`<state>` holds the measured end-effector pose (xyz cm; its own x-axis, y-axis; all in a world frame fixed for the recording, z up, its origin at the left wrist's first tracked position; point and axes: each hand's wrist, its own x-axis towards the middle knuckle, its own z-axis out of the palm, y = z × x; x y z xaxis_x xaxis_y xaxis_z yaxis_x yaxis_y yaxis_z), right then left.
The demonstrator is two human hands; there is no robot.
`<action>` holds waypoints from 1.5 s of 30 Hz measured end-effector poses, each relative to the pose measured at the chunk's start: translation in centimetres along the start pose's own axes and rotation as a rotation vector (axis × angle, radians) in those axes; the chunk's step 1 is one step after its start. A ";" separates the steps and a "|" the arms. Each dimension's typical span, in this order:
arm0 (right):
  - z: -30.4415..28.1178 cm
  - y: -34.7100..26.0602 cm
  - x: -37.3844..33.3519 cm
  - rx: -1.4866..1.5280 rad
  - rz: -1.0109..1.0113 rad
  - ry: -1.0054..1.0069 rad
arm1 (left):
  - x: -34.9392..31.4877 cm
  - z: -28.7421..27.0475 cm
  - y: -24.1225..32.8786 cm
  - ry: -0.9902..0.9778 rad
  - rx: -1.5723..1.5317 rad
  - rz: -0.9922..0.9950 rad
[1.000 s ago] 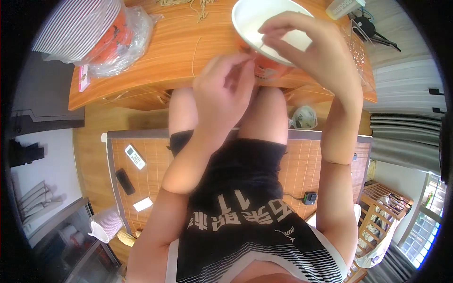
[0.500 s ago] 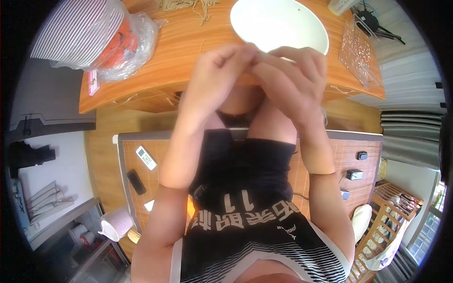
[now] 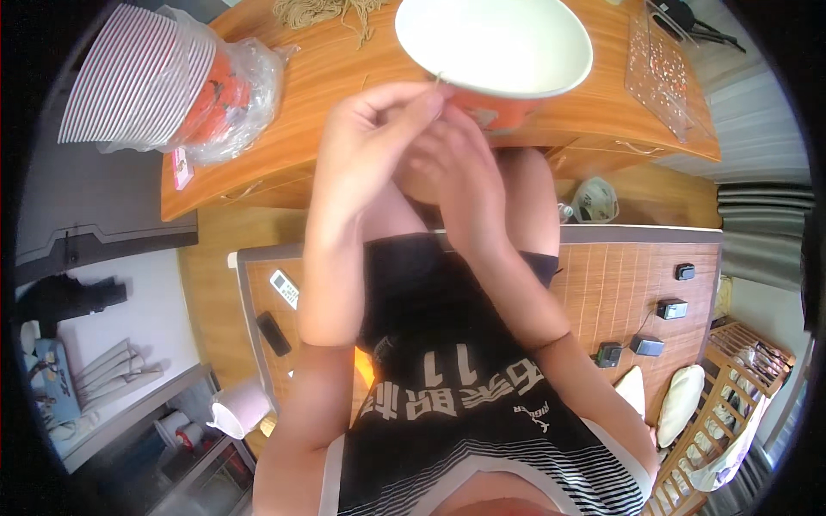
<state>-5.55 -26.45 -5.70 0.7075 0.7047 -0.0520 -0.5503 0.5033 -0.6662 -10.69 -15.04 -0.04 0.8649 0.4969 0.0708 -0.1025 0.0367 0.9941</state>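
Twine, thin and tan, with only a short tip showing, stands up at the near-left rim of the round paper bucket, white inside and orange-red outside. We pinch it in our left hand, thumb and forefinger together on the strand just beside that rim. Our right hand is raised below the bucket, on our body's side of it, close under the left fingertips. It is blurred, and we cannot tell whether its fingers grip any of the strand.

Handling, as we judge it: a strand this fine wants a firm pinch close to the tip, with both hands near each other and any slack drawn up evenly. Light contact with the bucket seems wise, since a paper wall would likely dent under a heavy wrist. We would want our knuckles out of our own line of sight.

Beyond the bucket's left side, a loose tangle of tan cord lies on the grained orange-brown wooden table. Farther left of the bucket we note a tall stack of nested white-rimmed paper tubs in clear plastic wrap. Right of the bucket: a flat, clear plastic tray dotted with small reddish specks.
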 end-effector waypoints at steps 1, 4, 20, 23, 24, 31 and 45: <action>0.2 -0.2 0.5 0.009 -0.002 0.001 | 0.2 0.2 0.0 -0.001 -0.025 0.012; 1.2 -0.6 1.1 0.221 -0.007 -0.087 | 0.2 0.3 0.5 0.003 -0.036 0.028; 1.6 -1.4 -0.6 -0.094 -0.181 0.157 | 1.2 0.6 -0.4 0.078 -0.164 -0.102; 1.5 -1.3 -0.6 -0.131 -0.281 0.146 | 1.3 0.5 -0.6 0.037 -0.238 -0.182; 1.4 -1.2 -0.5 -0.134 -0.310 0.142 | 1.3 0.6 -0.5 0.036 -0.232 -0.184; 1.2 -0.8 0.3 -0.246 -0.450 0.216 | 0.9 1.1 -0.2 -0.046 -0.166 -0.106; 0.2 -2.1 0.6 0.055 -0.089 0.228 | 0.5 1.9 -0.7 -0.002 -0.145 -0.013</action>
<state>-4.00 -27.00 -4.19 0.8324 0.5289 -0.1654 -0.5004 0.5890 -0.6346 -9.26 -16.49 -0.54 0.8675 0.4940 0.0583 -0.1609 0.1678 0.9726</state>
